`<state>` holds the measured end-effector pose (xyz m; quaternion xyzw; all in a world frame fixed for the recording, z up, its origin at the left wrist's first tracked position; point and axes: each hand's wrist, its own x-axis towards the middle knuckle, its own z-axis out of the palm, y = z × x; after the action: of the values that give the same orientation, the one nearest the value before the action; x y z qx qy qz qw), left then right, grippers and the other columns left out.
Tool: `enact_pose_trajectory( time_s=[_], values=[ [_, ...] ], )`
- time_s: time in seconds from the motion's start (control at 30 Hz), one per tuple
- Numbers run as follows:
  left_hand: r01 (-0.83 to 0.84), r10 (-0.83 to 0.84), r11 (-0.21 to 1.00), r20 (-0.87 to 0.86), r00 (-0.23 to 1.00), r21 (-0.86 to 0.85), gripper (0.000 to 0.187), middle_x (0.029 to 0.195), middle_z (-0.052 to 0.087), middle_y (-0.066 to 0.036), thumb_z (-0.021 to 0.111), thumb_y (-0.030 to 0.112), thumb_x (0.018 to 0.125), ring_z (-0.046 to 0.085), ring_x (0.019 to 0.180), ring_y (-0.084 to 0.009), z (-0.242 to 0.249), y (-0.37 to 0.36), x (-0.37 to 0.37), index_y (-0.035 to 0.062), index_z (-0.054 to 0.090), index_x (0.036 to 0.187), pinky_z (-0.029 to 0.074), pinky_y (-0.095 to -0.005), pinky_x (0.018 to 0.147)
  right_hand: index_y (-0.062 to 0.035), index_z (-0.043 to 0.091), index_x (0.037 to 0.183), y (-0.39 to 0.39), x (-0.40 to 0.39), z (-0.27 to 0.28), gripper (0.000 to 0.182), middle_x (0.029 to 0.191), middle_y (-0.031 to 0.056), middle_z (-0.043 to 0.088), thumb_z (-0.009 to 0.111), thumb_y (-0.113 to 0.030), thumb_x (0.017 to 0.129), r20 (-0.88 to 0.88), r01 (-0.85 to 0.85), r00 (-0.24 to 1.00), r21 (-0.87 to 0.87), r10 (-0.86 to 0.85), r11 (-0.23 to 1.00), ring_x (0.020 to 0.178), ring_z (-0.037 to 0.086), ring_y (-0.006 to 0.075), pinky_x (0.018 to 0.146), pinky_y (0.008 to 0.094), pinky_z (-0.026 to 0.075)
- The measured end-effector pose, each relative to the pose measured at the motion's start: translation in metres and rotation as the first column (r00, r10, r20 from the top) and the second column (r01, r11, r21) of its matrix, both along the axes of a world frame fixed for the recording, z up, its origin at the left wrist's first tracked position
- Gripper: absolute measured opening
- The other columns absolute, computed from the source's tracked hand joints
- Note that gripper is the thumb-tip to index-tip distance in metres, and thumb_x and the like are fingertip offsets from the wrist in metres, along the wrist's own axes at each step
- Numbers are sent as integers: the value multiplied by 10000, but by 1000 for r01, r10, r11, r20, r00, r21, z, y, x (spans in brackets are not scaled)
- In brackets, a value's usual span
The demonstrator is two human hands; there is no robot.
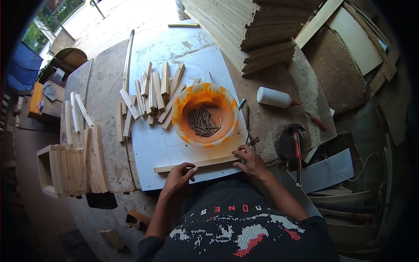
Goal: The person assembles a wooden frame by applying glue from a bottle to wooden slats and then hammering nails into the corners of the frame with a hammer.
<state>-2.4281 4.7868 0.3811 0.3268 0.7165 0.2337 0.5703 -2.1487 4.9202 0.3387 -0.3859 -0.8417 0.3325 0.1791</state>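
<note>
A long pale wooden strip [214,162] lies across the near edge of the white board [150,153]. My left hand [178,175] is at the strip's left half, fingers curled over it and thumb on the near side. Around the strip's right end, my right hand [249,161] has its fingers and thumb closed on either side. Just beyond the strip stands an orange and white plastic bowl [180,126] with many nails [203,123] in it. Short wooden pieces [158,91] lie in a loose heap left of the bowl.
To the right are a white bottle [273,97] with a red tip, a hammer [297,146] and a red-handled tool [318,122]. A tall stack of wooden frames [244,35] rises at the back. More slats [70,168] stand at the left edge.
</note>
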Motion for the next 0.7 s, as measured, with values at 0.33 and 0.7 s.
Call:
enact_pose_trajectory(
  time_s=[0.33,0.7],
  values=[
    [228,-195,925,-134,972,304,374,915,685,-175,639,262,933,643,811,-208,8,35,50,-37,600,1154,503,-329,755,-72,667,926,50,16,-12,136,909,133,622,661,-185,850,77,336,936,98,-344,937,832,639,340,719,429,506],
    [229,-39,855,-382,923,465,251,636,633,-119,628,216,929,576,533,-175,15,73,32,-32,654,956,423,-323,521,-76,668,835,47,1,-4,208,874,122,624,703,-280,816,207,330,923,11,-325,944,824,644,320,712,441,506]
  ],
)
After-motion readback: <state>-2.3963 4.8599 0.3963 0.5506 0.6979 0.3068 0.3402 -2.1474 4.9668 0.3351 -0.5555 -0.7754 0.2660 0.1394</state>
